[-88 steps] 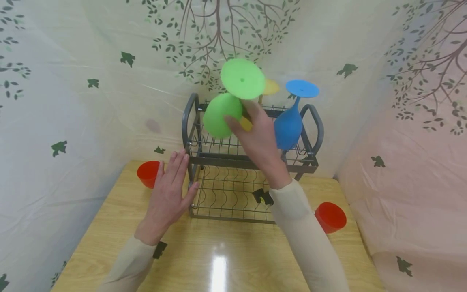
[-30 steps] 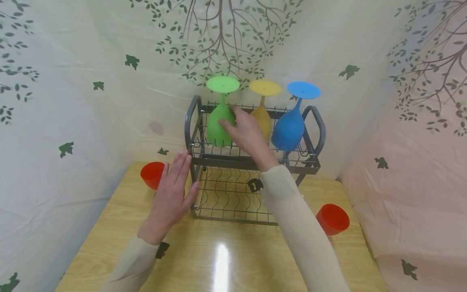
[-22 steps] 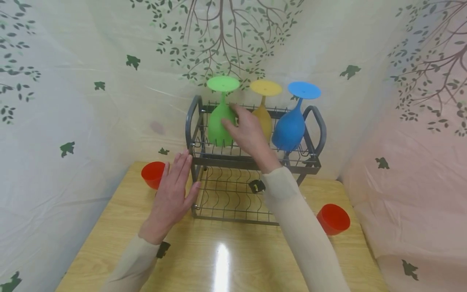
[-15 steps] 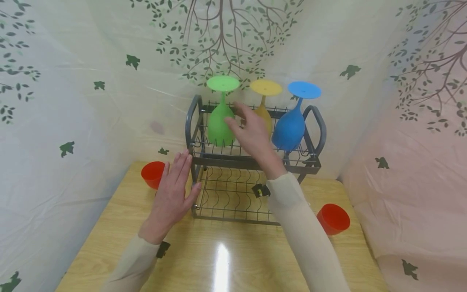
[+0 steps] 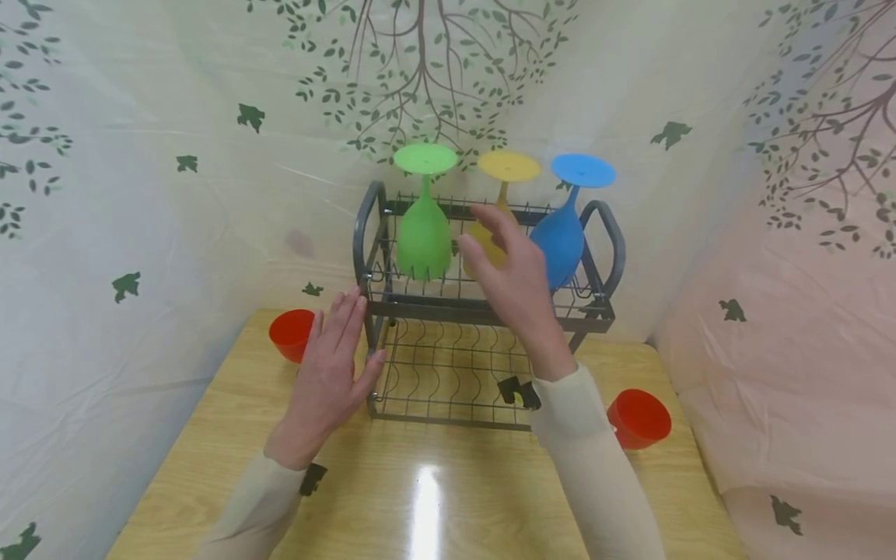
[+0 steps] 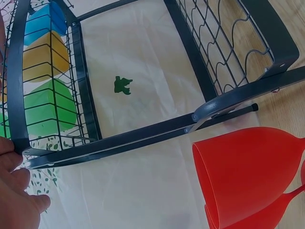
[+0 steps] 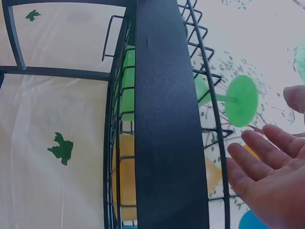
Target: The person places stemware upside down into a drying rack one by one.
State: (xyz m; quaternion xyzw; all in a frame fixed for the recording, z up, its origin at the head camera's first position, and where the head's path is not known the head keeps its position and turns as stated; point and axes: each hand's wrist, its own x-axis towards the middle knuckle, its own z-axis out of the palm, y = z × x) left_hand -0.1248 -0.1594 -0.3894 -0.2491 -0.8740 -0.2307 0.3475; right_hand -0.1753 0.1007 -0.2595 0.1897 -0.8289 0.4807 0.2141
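Three plastic goblets stand upside down along the upper tier of a dark dish rack [image 5: 448, 312]: a green goblet [image 5: 423, 237] at left, a yellow goblet [image 5: 509, 166] mid-row, a blue goblet [image 5: 560, 241] at right. In front of the yellow bowl hovers my right hand [image 5: 518, 288], fingers spread and nothing in them; it partly hides the yellow and blue goblets. My left hand [image 5: 325, 373] has its straight fingertips against the rack's upper left front corner. The left wrist view shows those fingers [image 6: 10, 160] touching the frame there.
Left of the rack are red goblets [image 6: 252, 167], two in the left wrist view and partly behind my left hand in the head view. Another red goblet [image 5: 638, 420] is at the right of the wooden table [image 5: 350, 505]. A leaf-printed cloth [image 5: 175, 257] hangs behind and at the sides.
My right hand brought the green goblet down onto the upper tier at the left, let go of it, and moved away to the right. My left hand has stayed at the rack's corner.
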